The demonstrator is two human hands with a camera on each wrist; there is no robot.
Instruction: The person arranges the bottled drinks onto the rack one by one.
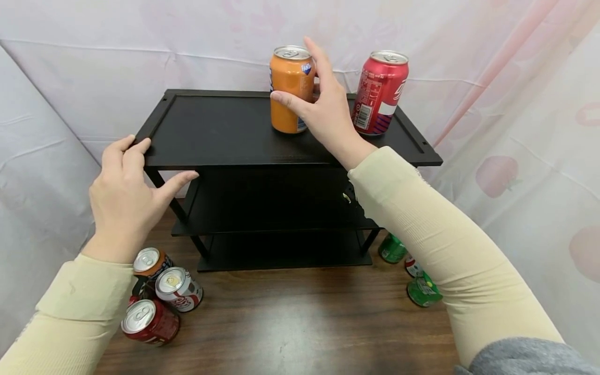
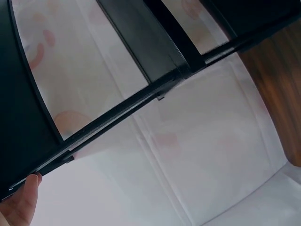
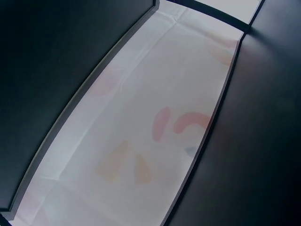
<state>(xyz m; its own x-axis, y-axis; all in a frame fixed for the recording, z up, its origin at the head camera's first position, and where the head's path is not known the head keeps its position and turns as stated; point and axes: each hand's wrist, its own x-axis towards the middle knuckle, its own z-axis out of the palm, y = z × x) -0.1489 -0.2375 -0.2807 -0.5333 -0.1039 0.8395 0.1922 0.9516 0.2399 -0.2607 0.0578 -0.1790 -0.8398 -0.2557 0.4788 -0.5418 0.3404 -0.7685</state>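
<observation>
An orange Fanta can (image 1: 287,88) stands upright toward the back of the top board of a black three-tier shelf (image 1: 211,125). My right hand (image 1: 328,109) holds it from the right, thumb across its front and index finger pointing up past the rim. Just right of that hand is a red soda can (image 1: 380,94), upright on the same board. At the shelf's top left corner, my left hand (image 1: 124,192) rests its fingertips on the edge, thumb stretched out to the side. The left wrist view catches fingertips (image 2: 30,193) at the shelf edge; the right wrist view shows no hand.
On the wooden table (image 1: 290,317), several cans, including a dark red can (image 1: 150,323) and a silver can (image 1: 179,289), cluster at the left. Green cans (image 1: 392,248) stand at the right, partly behind my right sleeve. A pale patterned curtain (image 1: 211,41) hangs behind the shelf.
</observation>
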